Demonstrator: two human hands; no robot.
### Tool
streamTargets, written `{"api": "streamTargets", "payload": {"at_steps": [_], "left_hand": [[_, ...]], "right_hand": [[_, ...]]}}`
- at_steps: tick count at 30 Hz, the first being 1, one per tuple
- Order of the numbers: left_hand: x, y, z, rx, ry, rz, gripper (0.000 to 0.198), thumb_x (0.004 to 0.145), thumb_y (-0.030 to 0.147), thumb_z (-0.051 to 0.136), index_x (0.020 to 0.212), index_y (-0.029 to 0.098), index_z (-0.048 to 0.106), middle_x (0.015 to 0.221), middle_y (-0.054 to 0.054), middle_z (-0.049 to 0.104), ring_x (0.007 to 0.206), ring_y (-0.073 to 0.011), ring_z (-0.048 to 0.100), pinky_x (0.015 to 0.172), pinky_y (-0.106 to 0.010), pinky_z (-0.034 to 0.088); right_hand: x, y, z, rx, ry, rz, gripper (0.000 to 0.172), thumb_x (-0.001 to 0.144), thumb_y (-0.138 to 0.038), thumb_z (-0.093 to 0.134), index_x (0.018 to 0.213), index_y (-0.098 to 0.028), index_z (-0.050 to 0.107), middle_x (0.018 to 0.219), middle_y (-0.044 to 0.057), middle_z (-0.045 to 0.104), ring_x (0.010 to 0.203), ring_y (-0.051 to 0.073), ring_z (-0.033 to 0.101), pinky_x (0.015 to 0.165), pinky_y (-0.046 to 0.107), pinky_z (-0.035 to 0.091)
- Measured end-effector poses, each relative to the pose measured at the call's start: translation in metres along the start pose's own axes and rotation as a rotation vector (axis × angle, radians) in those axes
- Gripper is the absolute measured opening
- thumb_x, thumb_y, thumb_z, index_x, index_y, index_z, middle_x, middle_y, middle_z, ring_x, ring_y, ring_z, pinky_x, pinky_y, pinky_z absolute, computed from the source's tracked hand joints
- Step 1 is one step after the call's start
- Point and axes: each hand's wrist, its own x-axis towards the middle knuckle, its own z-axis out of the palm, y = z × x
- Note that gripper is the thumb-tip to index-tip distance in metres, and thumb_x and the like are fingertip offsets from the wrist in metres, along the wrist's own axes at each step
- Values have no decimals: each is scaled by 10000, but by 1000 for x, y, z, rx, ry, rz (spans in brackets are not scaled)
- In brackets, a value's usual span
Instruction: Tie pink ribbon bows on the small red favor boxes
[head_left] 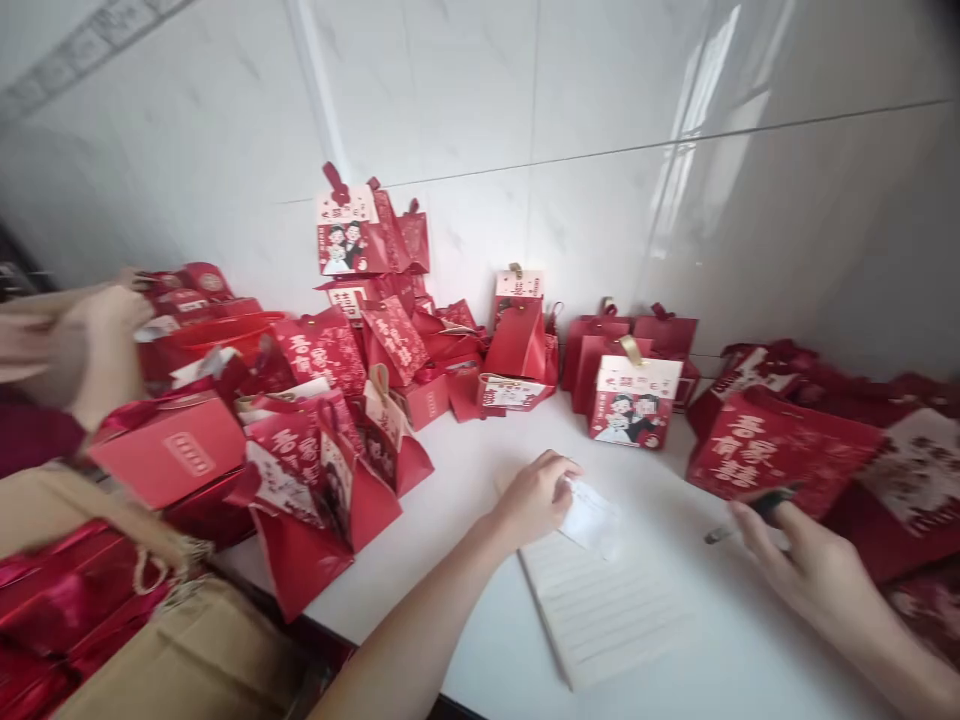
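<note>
My left hand (538, 497) pinches the upper left corner of a small white paper slip (589, 518) above a lined notepad (611, 610) on the white table (750, 640). Blur hides any writing on the slip. At the right, my right hand (810, 560) holds a pen (720, 536) between thumb and fingers, its tip pointing left. Just behind that hand stands a large red gift bag (780, 445) with pale lettering. A small box (634, 405) printed with a cartoon couple stands beyond the notepad.
Red gift boxes (307, 480) crowd the table's left side, with more stacked (345, 235) against the tiled wall (465, 100). Brown paper bags (195, 650) lie at the lower left. Another person's arm (112, 350) reaches in at the far left beside a red basket (232, 335).
</note>
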Motion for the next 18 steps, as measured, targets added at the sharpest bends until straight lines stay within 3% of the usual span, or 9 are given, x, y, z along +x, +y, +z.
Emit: {"api": "streamTargets", "payload": {"at_steps": [4,10,12,15,18], "left_hand": [[2,2,3,-119,-30,-52,215,773,127,443,933,166,582,972,-54,602,761,-123,588,753,-258,482],[-2,9,3,-150,-220,-81,198,795,223,453,964,176,544,885,-22,613,610,-92,547,596,-220,442],[-3,9,0,-30,-202,-7,200,798,237,446,973,187,527,902,-13,594,545,-74,495,583,-228,428],[-1,8,-5,160,-108,104,200,807,224,408,973,200,517,913,-3,570,515,-69,441,598,-239,421],[2,5,-7,236,-53,112,193,828,192,353,897,199,533,831,10,570,541,-83,463,588,-230,414]], "right_hand": [[4,-14,-5,11,-153,-21,398,826,-564,338,619,-230,400,454,-16,459,404,140,447,427,241,372],[4,-14,-4,-181,-310,-52,265,781,-457,481,694,-207,469,539,5,545,511,173,525,489,252,352],[6,-16,-8,-166,-241,-20,255,801,-462,476,768,-209,477,513,-20,511,491,167,507,485,248,346],[14,-20,-23,-33,-48,8,320,869,-476,363,728,-207,463,534,-8,515,451,144,470,461,245,342],[30,-27,-46,2,172,-9,311,862,-432,364,682,-202,468,580,18,555,462,135,470,474,245,350]]}}
